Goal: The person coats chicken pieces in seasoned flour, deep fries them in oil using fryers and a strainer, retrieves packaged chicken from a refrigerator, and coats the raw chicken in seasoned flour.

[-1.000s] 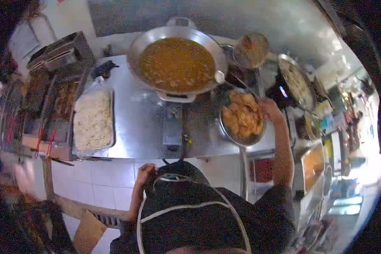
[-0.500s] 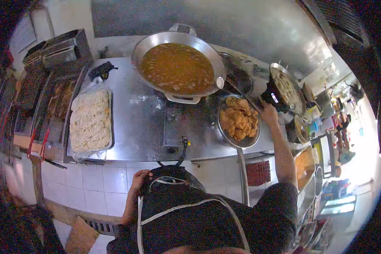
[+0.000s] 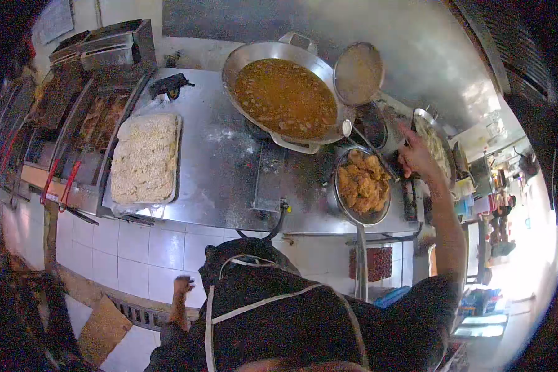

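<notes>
My right hand (image 3: 418, 156) is raised over the right side of the counter, its fingers closed around the handle of a round mesh strainer (image 3: 358, 73). The strainer is tilted up beside a large metal wok (image 3: 234, 93) filled with bubbling brown oil (image 3: 285, 98). Just below that hand, golden fried pieces (image 3: 361, 186) fill a round metal bowl-shaped container with a long handle (image 3: 361, 254). A long-handled tool (image 3: 372, 149) lies between wok and bowl. Down by the white tiles, my left hand (image 3: 182, 285) hangs with fingers loosely apart, holding nothing.
A tray of pale, flour-coated pieces (image 3: 144, 158) sits on the left of the steel counter (image 3: 211, 180). Deep fryers (image 3: 99, 130) with red-handled baskets stand farther left. Another pan (image 3: 431, 133) is at the right. A black hose (image 3: 279, 223) bends over the counter's front edge.
The strainer has come into clear view, raised beside the wok in my right hand. My left hand has dropped from my apron, and the view has shifted, moving the counter's contents rightward.
</notes>
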Motion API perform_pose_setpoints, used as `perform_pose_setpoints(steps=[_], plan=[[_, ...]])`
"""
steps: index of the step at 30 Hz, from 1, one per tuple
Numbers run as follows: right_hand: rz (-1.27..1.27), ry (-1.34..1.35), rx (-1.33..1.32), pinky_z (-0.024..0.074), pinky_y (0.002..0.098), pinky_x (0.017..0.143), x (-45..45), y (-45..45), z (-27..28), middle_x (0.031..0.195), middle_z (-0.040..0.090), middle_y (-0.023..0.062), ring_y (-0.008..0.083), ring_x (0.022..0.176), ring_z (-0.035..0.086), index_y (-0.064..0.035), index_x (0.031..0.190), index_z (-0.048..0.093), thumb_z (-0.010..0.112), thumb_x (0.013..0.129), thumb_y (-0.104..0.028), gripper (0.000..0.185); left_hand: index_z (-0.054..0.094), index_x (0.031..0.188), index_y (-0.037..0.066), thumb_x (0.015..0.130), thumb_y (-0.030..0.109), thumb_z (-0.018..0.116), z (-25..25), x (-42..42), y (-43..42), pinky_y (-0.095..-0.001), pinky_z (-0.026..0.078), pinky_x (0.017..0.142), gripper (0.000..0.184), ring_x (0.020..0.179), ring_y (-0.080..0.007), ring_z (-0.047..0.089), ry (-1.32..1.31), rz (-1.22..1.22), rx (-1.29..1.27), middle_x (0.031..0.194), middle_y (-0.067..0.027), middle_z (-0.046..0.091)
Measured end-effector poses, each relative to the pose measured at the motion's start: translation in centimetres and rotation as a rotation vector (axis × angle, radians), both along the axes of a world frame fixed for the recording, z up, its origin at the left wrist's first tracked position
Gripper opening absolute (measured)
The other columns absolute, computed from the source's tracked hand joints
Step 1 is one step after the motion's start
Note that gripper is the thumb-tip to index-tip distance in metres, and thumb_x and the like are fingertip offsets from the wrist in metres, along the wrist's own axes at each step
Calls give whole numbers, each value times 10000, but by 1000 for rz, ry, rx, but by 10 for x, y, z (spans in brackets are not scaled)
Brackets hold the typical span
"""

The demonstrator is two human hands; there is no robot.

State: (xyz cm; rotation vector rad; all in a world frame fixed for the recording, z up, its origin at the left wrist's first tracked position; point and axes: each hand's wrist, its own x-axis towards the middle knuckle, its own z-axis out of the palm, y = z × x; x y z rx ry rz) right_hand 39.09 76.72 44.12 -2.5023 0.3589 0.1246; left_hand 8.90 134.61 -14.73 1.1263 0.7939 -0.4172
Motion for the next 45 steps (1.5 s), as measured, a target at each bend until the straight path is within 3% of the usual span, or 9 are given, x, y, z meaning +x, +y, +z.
perform_pose_setpoints(steps=[11,21,23,28,32,33,35,41,45], plan=[[264,487,473,349,217,322,30,29,2,513,341,-42,53,366,332,-182,1414,171,465,900,-113,596,566,980,-8,877,288,482,-18,-159,-11,-394,500,578,324,760,-252,608,310,232,98,903,-189,622],[193,304,944,262,176,266,-1,72,-96,562,372,-43,38,344,297,-224,1387,266,489,886,-152,554,580,971,-11,884,369,467,-55,-107,17,-457,501,664,405,861,-233,590,-277,388,-340,952,-184,618],[177,270,1106,258,174,259,-10,92,-99,565,368,-48,35,340,291,-227,1385,273,474,894,-168,534,607,858,-30,813,93,557,13,-22,25,-277,454,425,141,517,-185,586,-69,83,339,667,-120,639],[49,232,1299,248,168,258,-36,123,-99,566,358,-64,30,345,276,-220,1380,286,452,905,-181,505,619,866,-31,736,56,634,74,28,31,-256,492,503,157,587,-164,594,-165,75,23,805,-123,649],[-21,211,1255,256,184,299,-50,151,-94,588,354,-44,35,370,294,-204,1397,226,479,884,-105,581,610,925,-40,765,232,651,17,9,24,-430,543,690,318,673,-247,632,-183,-13,-121,810,-136,638],[-29,203,1255,261,190,303,-51,153,-100,590,350,-41,36,372,295,-206,1400,214,477,887,-110,584,598,946,-58,769,254,655,-31,-3,25,-426,556,662,363,705,-273,648,-287,158,-631,816,-145,641],[-3,188,1281,269,196,310,-53,157,-96,590,347,-38,39,372,295,-206,1402,205,479,888,-114,589,570,997,-87,759,394,673,-33,-18,8,-382,563,601,546,721,-301,653,-24,-66,63,850,-159,640],[-6,170,1304,298,209,333,-50,172,-96,587,346,-28,48,378,307,-206,1407,185,479,891,-118,601,608,978,-32,762,210,617,-81,-51,18,-269,515,727,324,821,-165,643,-57,-332,301,885,-96,667],[38,130,1131,338,240,322,-49,184,-100,574,375,-25,68,365,339,-204,1393,211,460,868,-90,592,561,923,-59,838,108,541,-46,-31,32,-309,467,371,189,626,-312,636,-18,156,-26,793,-202,631]])
